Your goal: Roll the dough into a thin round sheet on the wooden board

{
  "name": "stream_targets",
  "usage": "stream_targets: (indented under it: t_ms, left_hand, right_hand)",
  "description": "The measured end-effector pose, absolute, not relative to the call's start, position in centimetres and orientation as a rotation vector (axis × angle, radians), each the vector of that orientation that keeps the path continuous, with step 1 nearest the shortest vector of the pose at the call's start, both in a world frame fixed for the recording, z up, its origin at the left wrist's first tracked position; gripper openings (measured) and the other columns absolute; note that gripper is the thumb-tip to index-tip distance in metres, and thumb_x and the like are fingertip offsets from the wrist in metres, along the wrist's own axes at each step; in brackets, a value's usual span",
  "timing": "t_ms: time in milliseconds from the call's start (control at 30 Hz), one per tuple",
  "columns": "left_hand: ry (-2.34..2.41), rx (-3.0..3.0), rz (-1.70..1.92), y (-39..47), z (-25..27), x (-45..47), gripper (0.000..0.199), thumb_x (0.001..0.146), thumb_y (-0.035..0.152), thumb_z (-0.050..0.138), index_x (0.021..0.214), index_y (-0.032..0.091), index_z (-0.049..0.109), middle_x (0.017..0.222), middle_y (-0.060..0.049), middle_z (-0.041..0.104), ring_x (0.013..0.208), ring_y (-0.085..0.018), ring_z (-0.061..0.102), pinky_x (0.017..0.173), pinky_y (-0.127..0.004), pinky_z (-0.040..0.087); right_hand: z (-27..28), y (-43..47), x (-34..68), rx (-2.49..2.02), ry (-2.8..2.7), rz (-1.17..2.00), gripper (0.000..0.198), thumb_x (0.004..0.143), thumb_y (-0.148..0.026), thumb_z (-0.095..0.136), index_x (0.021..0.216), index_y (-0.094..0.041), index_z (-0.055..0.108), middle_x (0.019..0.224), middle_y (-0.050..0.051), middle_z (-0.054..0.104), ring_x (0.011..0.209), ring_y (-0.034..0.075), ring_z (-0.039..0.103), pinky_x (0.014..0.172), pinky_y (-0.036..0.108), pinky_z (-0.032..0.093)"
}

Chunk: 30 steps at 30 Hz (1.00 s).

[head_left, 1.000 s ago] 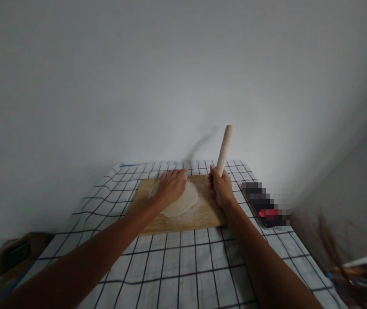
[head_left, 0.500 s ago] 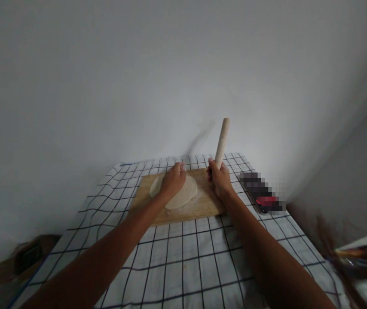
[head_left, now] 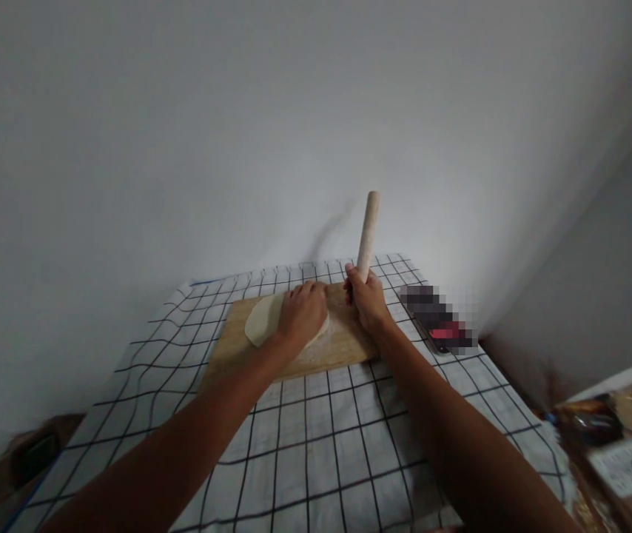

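A thin round sheet of dough [head_left: 263,320] lies on the wooden board [head_left: 226,355], its right part covered by my left hand [head_left: 303,311]. That hand rests palm down on the dough, fingers stretched towards the board's far edge and slightly bent. My right hand [head_left: 368,298] is wrapped round the lower end of a pale wooden rolling pin [head_left: 368,229]. The pin points up, tilted a little to the right, above the board's right side. White flour dusts the wood between the two hands.
A white cloth with black checks [head_left: 294,444] covers the table. To the right of the board lies a dark phone-like object [head_left: 430,322], partly pixelated, with a red patch. Behind the table rises a pale wall [head_left: 238,148]. A box [head_left: 21,459] stands low at the left.
My left hand has gone from curled fingers to lying flatter over the dough's right part. My right hand still holds the rolling pin upright. The whole view has shifted slightly.
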<state>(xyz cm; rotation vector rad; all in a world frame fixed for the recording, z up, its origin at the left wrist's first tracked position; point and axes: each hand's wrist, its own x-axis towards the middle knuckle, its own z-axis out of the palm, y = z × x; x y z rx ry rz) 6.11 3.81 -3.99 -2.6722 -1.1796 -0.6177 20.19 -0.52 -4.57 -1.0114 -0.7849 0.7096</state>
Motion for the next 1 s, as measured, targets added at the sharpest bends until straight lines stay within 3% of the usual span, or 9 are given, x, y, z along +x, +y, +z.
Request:
stream_targets:
  t_ms: [133,267,400,600,700,833,1000]
  left_hand:
    - [-0.820,-2.708,-0.545,2.1,-3.2,7.1,0.029,0.098,0.016,0.039,0.108,0.017,0.067,0.106,-0.013,0.070,0.113,-0.030,0.059,0.103,-0.049,0.039]
    - [-1.138,-2.810,-0.825,3.7,-3.8,6.8,0.027,0.096,0.016,0.044,0.111,0.020,0.066,0.109,-0.008,0.072,0.108,-0.026,0.064,0.099,-0.043,0.047]
    - [-1.287,-2.956,-1.173,6.2,-4.1,5.5,0.033,0.097,0.017,0.036,0.118,0.019,0.062,0.113,-0.006,0.072,0.104,-0.019,0.067,0.093,-0.035,0.053]
    - [-1.050,-2.648,-0.770,3.9,-2.6,3.7,0.042,0.092,0.012,0.043,0.129,0.022,0.060,0.129,-0.010,0.065,0.126,-0.029,0.053,0.109,-0.050,0.038]
    - [-0.951,-2.656,-0.645,2.7,-2.6,3.9,0.041,0.095,0.014,0.041,0.130,0.023,0.060,0.135,-0.010,0.062,0.131,-0.028,0.051,0.112,-0.048,0.035]
    - [-1.206,-2.653,-0.632,4.0,-3.7,3.8,0.048,0.102,0.035,0.034,0.147,0.022,0.046,0.155,-0.011,0.045,0.148,-0.032,0.031,0.117,-0.057,0.026]
    - [-1.499,-2.839,-0.302,7.7,-3.9,3.4,0.068,0.101,0.055,0.022,0.159,0.020,0.023,0.166,-0.012,0.021,0.153,-0.040,0.012,0.115,-0.071,0.017]
  right_hand:
    - [-4.5,-0.8,20.1,-1.057,-0.840,0.640,0.041,0.083,-0.060,0.066,0.076,-0.022,0.051,0.055,-0.007,0.049,0.044,0.009,0.045,0.039,0.021,0.035]
    - [-4.3,-0.9,20.1,-1.038,-0.861,0.649,0.041,0.085,-0.060,0.064,0.078,-0.021,0.053,0.059,-0.006,0.052,0.043,0.008,0.046,0.038,0.021,0.035]
    - [-4.3,-0.7,20.1,-1.022,-0.816,0.690,0.043,0.082,-0.061,0.065,0.078,-0.021,0.051,0.060,-0.006,0.053,0.041,0.007,0.045,0.036,0.021,0.034]
    - [-4.4,-0.5,20.0,-1.003,-0.822,0.713,0.040,0.084,-0.059,0.065,0.079,-0.022,0.051,0.061,-0.006,0.053,0.042,0.007,0.047,0.036,0.020,0.035]
    - [-4.5,-0.6,20.0,-1.014,-0.821,0.707,0.039,0.084,-0.058,0.065,0.079,-0.022,0.051,0.060,-0.007,0.053,0.041,0.007,0.045,0.036,0.020,0.034]
    - [-4.6,-0.5,20.1,-0.996,-0.812,0.721,0.040,0.084,-0.059,0.065,0.079,-0.022,0.051,0.060,-0.007,0.053,0.041,0.007,0.045,0.036,0.020,0.034]
    - [-4.7,-0.3,20.2,-0.987,-0.800,0.722,0.041,0.084,-0.059,0.065,0.078,-0.022,0.050,0.060,-0.007,0.053,0.040,0.007,0.045,0.036,0.020,0.035]
